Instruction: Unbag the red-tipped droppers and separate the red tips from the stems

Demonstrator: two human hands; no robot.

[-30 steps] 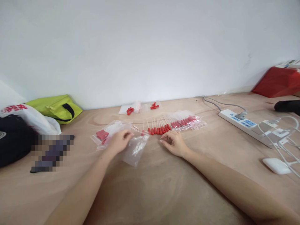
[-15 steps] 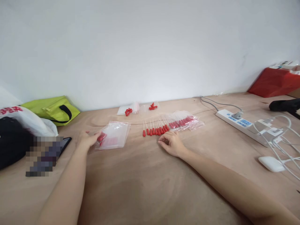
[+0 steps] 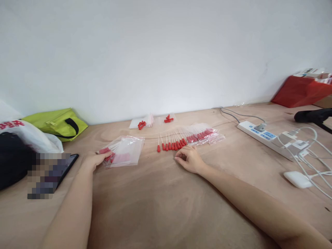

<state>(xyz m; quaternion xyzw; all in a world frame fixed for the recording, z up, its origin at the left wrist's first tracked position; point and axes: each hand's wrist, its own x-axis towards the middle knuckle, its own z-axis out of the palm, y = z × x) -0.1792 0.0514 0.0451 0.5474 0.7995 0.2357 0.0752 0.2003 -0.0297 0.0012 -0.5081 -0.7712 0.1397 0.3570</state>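
On the left, my left hand (image 3: 91,162) grips the near edge of a clear bag of red-bulbed droppers (image 3: 105,150), thumb on top and the other fingers mostly hidden. The bag overlaps a stack of clear zip bags (image 3: 132,148). My right hand (image 3: 190,159) rests on the table, fingers curled in with nothing visible in them. Just beyond it lies a row of loose droppers (image 3: 169,146), red bulbs towards me and clear stems pointing away. Bagged droppers (image 3: 201,135) overlap in a pile at the row's right end.
Near the wall lie small red bulbs (image 3: 141,125) on clear bags and more red bulbs (image 3: 168,119) beside them. A power strip (image 3: 267,140) with white cables and a charger (image 3: 297,179) stand right. Left are a phone (image 3: 66,173) and a lime bag (image 3: 55,122).
My left hand has shifted slightly left and nearer to me. More red bulbs and fanned clear stems now show beside it. My right hand has stayed in place.
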